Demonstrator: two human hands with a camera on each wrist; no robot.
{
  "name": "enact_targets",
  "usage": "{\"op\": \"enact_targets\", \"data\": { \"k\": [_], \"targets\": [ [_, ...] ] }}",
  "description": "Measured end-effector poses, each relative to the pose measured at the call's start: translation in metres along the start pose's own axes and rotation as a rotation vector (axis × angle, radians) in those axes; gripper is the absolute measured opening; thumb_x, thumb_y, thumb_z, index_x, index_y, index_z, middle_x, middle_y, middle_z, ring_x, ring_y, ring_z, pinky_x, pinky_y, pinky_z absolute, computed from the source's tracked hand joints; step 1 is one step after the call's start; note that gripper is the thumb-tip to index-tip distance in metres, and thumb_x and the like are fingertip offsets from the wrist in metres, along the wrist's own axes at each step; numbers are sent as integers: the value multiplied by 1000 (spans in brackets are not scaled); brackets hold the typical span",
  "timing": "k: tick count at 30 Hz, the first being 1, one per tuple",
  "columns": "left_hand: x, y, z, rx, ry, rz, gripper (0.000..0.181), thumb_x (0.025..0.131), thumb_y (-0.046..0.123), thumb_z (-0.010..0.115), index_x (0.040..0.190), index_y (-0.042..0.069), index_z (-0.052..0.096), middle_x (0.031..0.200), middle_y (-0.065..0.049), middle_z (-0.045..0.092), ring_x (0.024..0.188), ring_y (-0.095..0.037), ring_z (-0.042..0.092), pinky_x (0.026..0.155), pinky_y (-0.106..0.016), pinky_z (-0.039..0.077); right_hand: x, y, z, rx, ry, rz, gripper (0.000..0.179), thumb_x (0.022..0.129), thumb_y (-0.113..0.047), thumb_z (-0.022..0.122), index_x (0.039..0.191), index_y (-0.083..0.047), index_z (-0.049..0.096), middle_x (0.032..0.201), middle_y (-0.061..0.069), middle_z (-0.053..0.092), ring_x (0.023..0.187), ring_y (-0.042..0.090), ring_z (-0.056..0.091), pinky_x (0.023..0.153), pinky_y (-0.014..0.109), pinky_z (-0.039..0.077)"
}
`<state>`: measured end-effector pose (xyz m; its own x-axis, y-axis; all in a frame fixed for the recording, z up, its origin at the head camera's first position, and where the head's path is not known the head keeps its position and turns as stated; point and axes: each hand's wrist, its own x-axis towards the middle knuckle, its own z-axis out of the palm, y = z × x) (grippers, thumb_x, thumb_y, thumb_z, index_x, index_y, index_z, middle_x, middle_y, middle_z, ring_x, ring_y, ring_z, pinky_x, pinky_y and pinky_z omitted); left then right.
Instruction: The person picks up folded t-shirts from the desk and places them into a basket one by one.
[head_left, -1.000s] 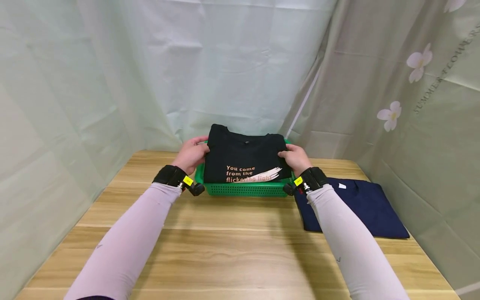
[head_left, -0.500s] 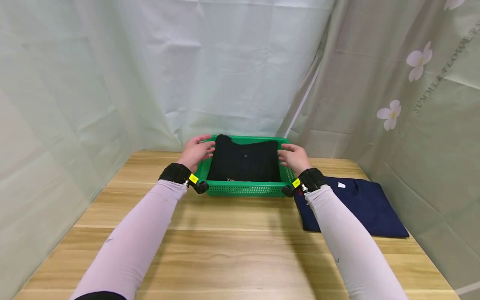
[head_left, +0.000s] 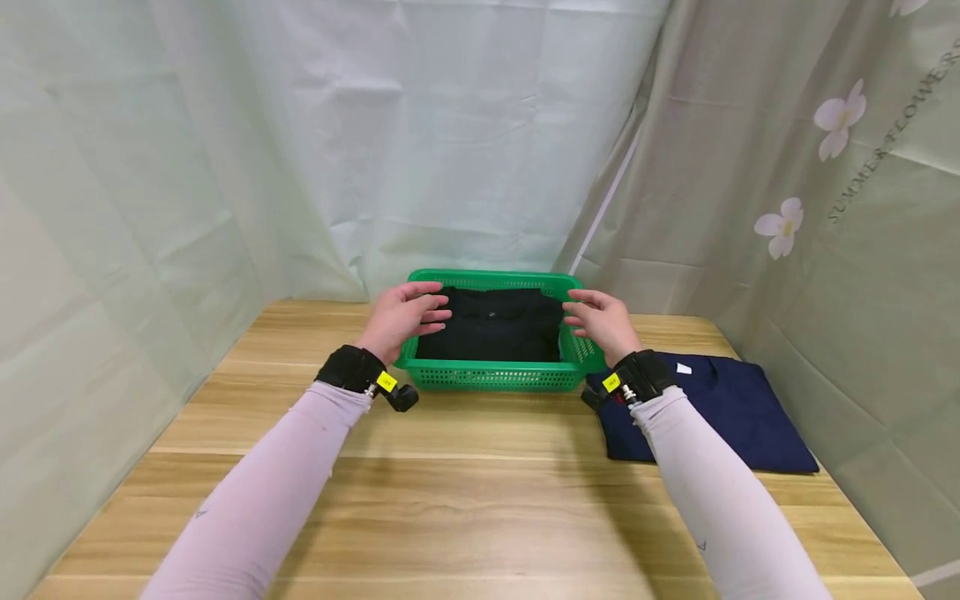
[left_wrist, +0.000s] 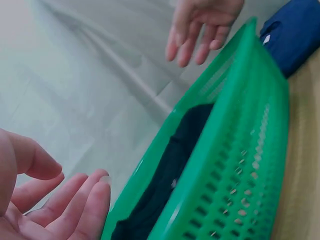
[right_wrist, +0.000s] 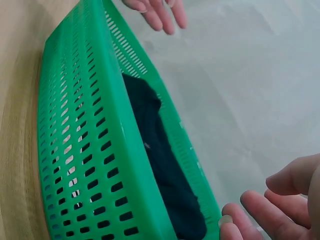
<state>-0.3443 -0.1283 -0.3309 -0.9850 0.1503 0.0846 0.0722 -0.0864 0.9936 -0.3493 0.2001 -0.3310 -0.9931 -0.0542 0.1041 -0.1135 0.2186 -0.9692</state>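
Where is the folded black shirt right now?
In the head view's centre, the folded black shirt lies inside the green perforated plastic basket, between the left hand and right hand, left of the folded navy shirt.

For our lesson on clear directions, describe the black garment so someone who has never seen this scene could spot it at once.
Near the far edge of the wooden table, find the green basket with pierced walls. The black garment lies inside. Unlike the navy garment lying to the right, it is black and has green walls around it.

Soft light (wrist views hazy)
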Motion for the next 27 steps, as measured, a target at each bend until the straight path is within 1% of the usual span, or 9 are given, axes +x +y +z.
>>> {"op": "enact_targets", "data": {
  "k": [3, 6, 9, 13, 14, 18, 21, 25, 27],
  "targets": [
    [-7, -1, 10, 12, -37, 15, 35, 104, 8, 54, 138, -1, 50, 126, -19, 60, 104, -30, 62, 84, -39, 55, -6, -1, -4, 12, 2, -24, 38, 102, -15, 58, 138, -3, 54, 129, 19, 57, 108, 35, 58, 83, 39, 55],
    [-14, -2, 22, 22, -70, 29, 33, 102, 7, 55, 135, 0, 54, 122, -17, 62, 103, -31, 63, 82, -39, 56, -13, -2, -12, 27, 9, -43, 38, 102, -15, 57, 138, -3, 54, 129, 19, 58, 108, 33, 58, 81, 34, 55],
    [-21, -2, 35, 44, -111, 48, 31, 101, 7, 56, 132, 3, 57, 119, -14, 64, 101, -30, 63, 80, -39, 57, -19, -1, -22, 29, 21, -62, 38, 103, -16, 56, 138, -3, 53, 125, 15, 61, 108, 32, 59, 82, 32, 55],
    [-31, -3, 53, 82, -185, 76, 29, 101, 7, 57, 130, 5, 59, 114, -12, 66, 100, -31, 64, 79, -39, 58, -27, 2, -37, 13, 42, -82, 40, 103, -18, 57, 139, -2, 52, 118, 8, 64, 106, 30, 59, 80, 28, 56],
    [-34, -4, 57, 93, -204, 82, 28, 101, 6, 56, 130, 6, 59, 114, -11, 66, 99, -31, 64, 79, -39, 58, -29, 2, -41, 7, 47, -83, 40, 103, -19, 57, 139, -2, 52, 119, 9, 63, 105, 29, 60, 79, 27, 56],
    [-43, -7, 78, 142, -264, 103, 28, 101, 5, 57, 129, 7, 59, 112, -10, 66, 97, -30, 65, 79, -42, 57, -36, 5, -55, -21, 85, -77, 42, 102, -22, 59, 139, -3, 53, 124, 15, 60, 101, 22, 62, 79, 25, 56],
    [-48, -10, 93, 173, -298, 120, 28, 101, 5, 58, 129, 7, 58, 112, -11, 66, 94, -27, 66, 79, -44, 57, -40, 8, -66, -41, 125, -61, 42, 102, -23, 60, 138, -4, 54, 126, 17, 59, 101, 21, 62, 79, 25, 56],
    [-53, -16, 112, 152, -338, 119, 29, 100, 3, 59, 129, 6, 59, 115, -17, 65, 92, -28, 66, 79, -47, 57, -44, 16, -82, -56, 181, -42, 41, 102, -22, 60, 138, -4, 54, 125, 15, 60, 103, 25, 62, 76, 23, 56],
    [-56, -19, 122, 137, -354, 113, 30, 98, 1, 59, 128, 5, 59, 113, -18, 65, 92, -30, 66, 77, -48, 57, -45, 22, -92, -66, 209, -39, 42, 101, -22, 61, 138, -2, 54, 123, 15, 60, 103, 26, 61, 73, 21, 56]
  ]
}}
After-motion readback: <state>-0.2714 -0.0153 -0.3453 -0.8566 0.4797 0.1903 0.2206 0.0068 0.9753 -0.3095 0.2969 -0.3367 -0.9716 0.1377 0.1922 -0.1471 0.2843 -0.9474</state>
